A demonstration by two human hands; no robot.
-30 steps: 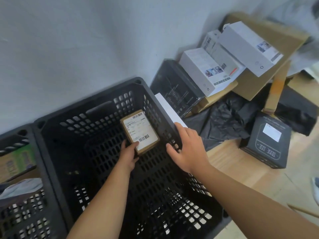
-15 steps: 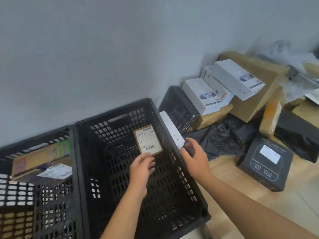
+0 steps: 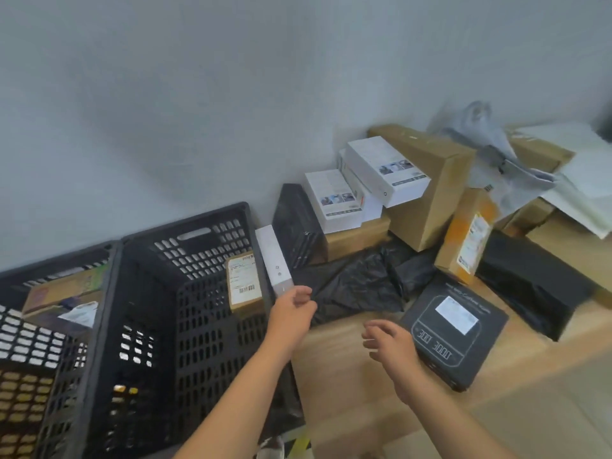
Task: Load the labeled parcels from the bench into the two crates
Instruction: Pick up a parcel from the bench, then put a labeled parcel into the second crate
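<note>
Brown parcel [image 3: 243, 280] stowed in crate [image 3: 159, 230]; left hand [image 3: 291, 308] curled at white box [image 3: 273, 256], grip unclear; right hand [image 3: 389, 339] fingers apart, likely next: black box [image 3: 455, 332].

Soft, even indoor light, faint shadows; motion blur throughout, wide-angle bending at edges

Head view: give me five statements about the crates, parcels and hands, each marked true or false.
1. The right hand grips a parcel. False: it is open and empty, beside the black box.
2. A brown labelled parcel stands inside the right crate. True.
3. The left crate holds nothing. False: several parcels lie in it.
4. White boxes are stacked by the wall. True.
5. The black box lies in a crate. False: it lies on the bench.
</note>
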